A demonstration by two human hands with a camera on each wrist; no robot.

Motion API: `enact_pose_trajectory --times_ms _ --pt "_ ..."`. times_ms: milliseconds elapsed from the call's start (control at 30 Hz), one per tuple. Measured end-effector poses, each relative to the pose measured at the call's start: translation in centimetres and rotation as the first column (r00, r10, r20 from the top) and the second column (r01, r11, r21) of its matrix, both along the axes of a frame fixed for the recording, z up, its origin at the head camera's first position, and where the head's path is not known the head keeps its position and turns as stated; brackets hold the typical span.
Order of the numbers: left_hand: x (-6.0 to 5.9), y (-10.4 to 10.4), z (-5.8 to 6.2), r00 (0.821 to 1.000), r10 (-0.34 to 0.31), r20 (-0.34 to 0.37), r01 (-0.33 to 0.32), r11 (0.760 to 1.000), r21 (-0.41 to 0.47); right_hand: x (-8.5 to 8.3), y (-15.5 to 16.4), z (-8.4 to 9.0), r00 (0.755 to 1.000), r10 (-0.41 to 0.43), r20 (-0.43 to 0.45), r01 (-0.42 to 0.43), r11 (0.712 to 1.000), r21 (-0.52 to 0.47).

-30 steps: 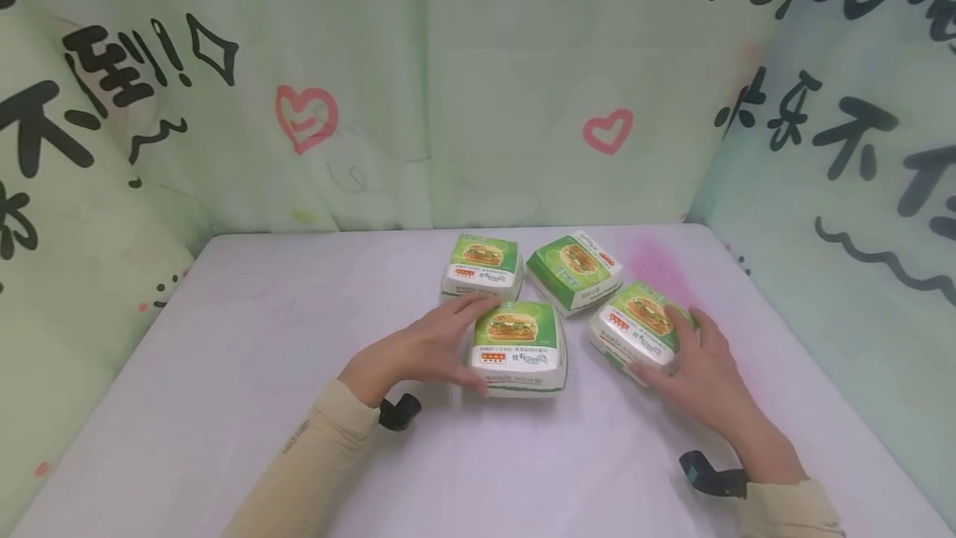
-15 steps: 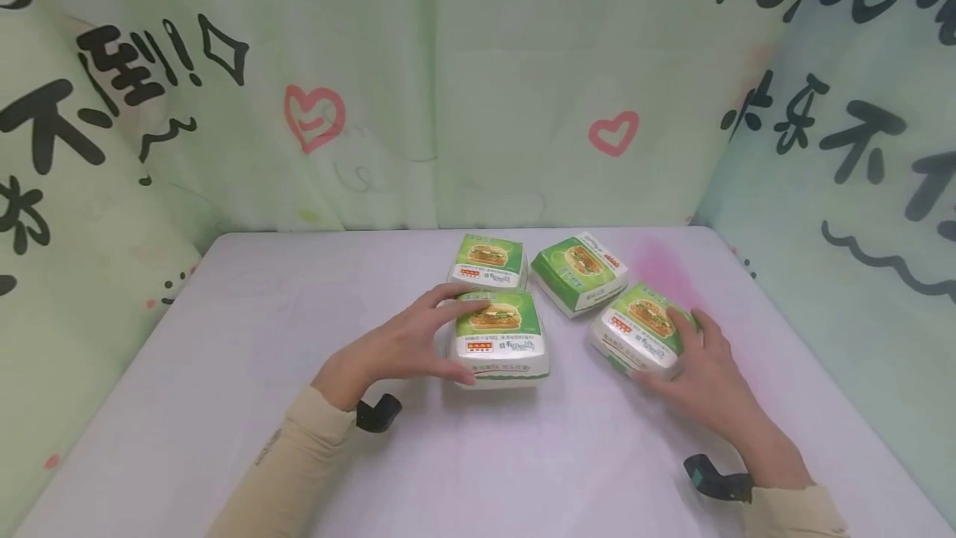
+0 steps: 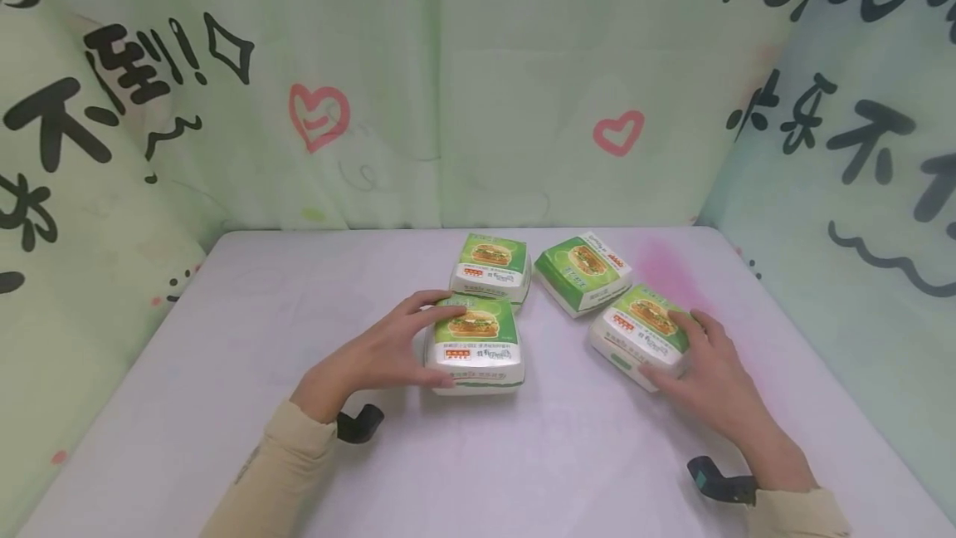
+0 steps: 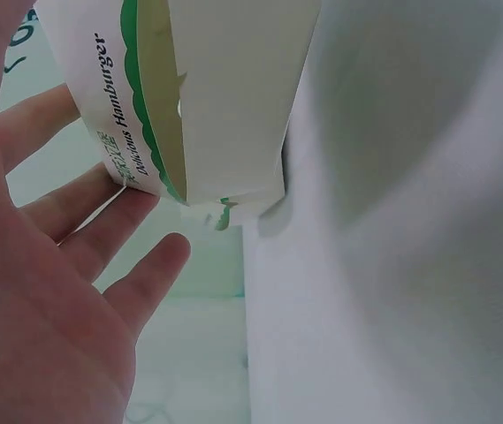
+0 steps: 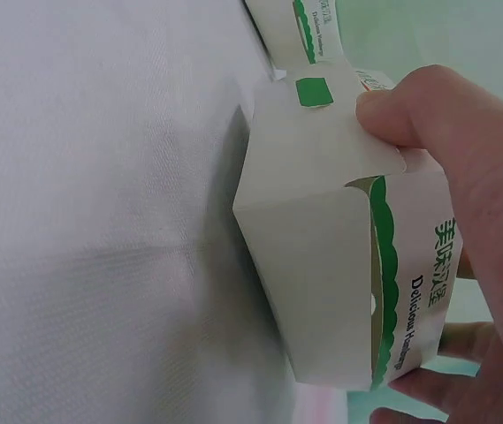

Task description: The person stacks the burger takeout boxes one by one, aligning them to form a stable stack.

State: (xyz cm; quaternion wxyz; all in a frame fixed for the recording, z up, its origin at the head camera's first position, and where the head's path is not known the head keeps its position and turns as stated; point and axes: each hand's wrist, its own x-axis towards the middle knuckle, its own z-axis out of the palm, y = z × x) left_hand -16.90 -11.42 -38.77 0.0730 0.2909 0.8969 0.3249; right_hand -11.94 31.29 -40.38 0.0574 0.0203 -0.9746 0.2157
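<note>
My left hand (image 3: pixel 381 347) grips a green and white hamburger box (image 3: pixel 478 352) by its left side, thumb at the front and fingers over the back edge. In the left wrist view the palm faces this box (image 4: pixel 233 97), its fingers spread along the lid. On the right, my right hand (image 3: pixel 709 384) holds another hamburger box (image 3: pixel 644 335), turned at an angle, by its right side. The right wrist view shows the thumb pressing the front of that box (image 5: pixel 313 283), with other fingers behind the lid.
Two more hamburger boxes stand behind: one upright box (image 3: pixel 490 266) directly behind the left-hand box, and a turned box (image 3: pixel 584 272) close to the right-hand one. A white cloth covers the table (image 3: pixel 523 471). Pale green curtains (image 3: pixel 478 90) with writing enclose the back and sides.
My left hand has shifted its hamburger box leftward, so more of the box behind shows. The right hand and its box have stayed nearly in place; the head view has shifted slightly.
</note>
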Motion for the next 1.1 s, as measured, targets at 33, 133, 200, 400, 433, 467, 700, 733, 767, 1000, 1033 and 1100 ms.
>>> enact_pose_trajectory --times_ms 33,133,200,400,433,467,700,733,767,1000,1033,1100 --pt "0.1 -0.1 -0.1 1.000 -0.001 -0.002 0.001 1.000 0.004 0.0 0.0 0.0 1.000 0.002 -0.005 -0.002 1.000 -0.001" --pt "0.2 -0.2 -0.3 1.000 -0.006 -0.007 0.006 1.000 0.010 0.0 0.0 0.0 0.999 0.013 -0.031 -0.013 1.000 -0.001" --pt "0.3 -0.3 -0.5 1.000 -0.009 -0.010 0.009 1.000 0.013 0.0 0.0 0.0 0.999 0.022 -0.047 -0.022 1.000 0.000" --pt "0.3 -0.5 -0.9 0.999 -0.020 -0.027 0.021 0.999 0.026 0.2 -0.1 0.3 0.997 0.037 -0.064 -0.036 0.999 0.007" --pt "0.3 -0.5 -1.1 0.999 -0.020 -0.027 0.021 0.999 0.027 0.2 -0.1 0.3 0.997 0.040 -0.067 -0.039 0.999 0.009" --pt "0.3 -0.5 -1.2 0.999 -0.020 -0.026 0.020 0.999 0.027 0.2 -0.2 0.4 0.997 0.043 -0.071 -0.043 0.999 0.010" --pt "0.5 -0.6 -1.9 1.000 -0.018 -0.013 0.019 0.999 0.049 0.4 -0.4 1.1 0.990 0.076 -0.123 -0.077 0.997 -0.007" --pt "0.5 -0.6 -2.0 1.000 -0.020 -0.015 0.021 0.999 0.050 0.4 -0.5 1.1 0.989 0.078 -0.129 -0.080 0.997 -0.009" --pt "0.5 -0.6 -2.1 1.000 -0.022 -0.019 0.023 0.998 0.051 0.5 -0.5 1.2 0.988 0.080 -0.135 -0.083 0.997 -0.010" --pt "0.5 -0.7 -2.5 1.000 -0.016 -0.024 0.017 0.999 0.036 0.5 -0.8 1.7 0.983 0.091 -0.157 -0.096 0.995 -0.023" --pt "0.6 -0.7 -2.6 1.000 -0.015 -0.019 0.016 0.999 0.032 0.5 -0.9 1.7 0.982 0.091 -0.162 -0.097 0.995 -0.025" --pt "0.6 -0.7 -2.7 1.000 -0.016 -0.015 0.016 0.999 0.030 0.5 -1.0 1.9 0.981 0.090 -0.171 -0.096 0.995 -0.029"
